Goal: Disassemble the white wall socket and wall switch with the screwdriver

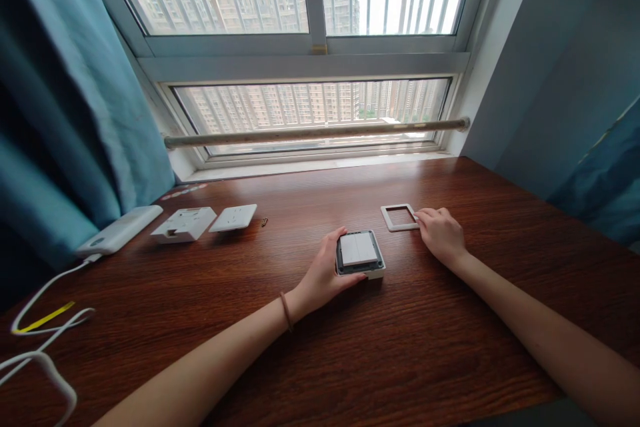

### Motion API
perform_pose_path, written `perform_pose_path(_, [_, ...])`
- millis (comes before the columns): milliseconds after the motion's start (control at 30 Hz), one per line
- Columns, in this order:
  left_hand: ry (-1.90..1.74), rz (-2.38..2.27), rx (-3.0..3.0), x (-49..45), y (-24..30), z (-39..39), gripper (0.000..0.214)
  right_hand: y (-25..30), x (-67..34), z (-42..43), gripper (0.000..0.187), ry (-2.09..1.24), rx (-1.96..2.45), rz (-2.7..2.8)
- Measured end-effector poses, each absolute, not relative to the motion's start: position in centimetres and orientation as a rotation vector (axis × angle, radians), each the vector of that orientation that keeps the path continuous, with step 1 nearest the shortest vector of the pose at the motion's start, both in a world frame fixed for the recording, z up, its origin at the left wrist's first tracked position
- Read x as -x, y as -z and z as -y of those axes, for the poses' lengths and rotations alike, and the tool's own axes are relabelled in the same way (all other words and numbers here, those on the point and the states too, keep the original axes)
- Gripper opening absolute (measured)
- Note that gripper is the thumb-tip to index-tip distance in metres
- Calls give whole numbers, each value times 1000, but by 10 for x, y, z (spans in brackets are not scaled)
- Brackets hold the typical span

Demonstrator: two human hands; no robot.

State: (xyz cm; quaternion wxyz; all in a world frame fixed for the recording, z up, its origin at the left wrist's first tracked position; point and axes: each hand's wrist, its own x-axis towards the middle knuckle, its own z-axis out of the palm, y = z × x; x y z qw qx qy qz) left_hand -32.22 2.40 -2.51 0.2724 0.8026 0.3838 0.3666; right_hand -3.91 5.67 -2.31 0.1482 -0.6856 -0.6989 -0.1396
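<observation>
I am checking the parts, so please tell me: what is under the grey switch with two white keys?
A white box shows under the switch, on the table. The switch covers the box's inside, and the left hand hides its left side.

Hands: two, both mine, left hand (325,275) and right hand (441,235).
Switch unit (360,253): one; I count two rockers on it.
Frame (399,217): one.
Back box (183,225): one.
Socket plate (233,218): one.
Screw (264,221): one.
Power bank (120,230): one.
Wrist band (286,311): one.
</observation>
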Motion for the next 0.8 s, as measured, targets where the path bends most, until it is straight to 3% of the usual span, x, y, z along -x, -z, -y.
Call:
perform_pose_path(433, [-947, -1027, -2176, 322, 22, -22, 78, 36, 11, -77, 26, 246, 2188, 1832])
perform_pose_path(667, [-939, -1027, -2221, 323, 19, -22, 76, 34, 7, -76, 21, 100, 2046, 1709])
perform_pose_path(800, [-952, -1043, -2225, 323, 18, -23, 61, 21, 4, -78, 29, -37, 1832, 1598])
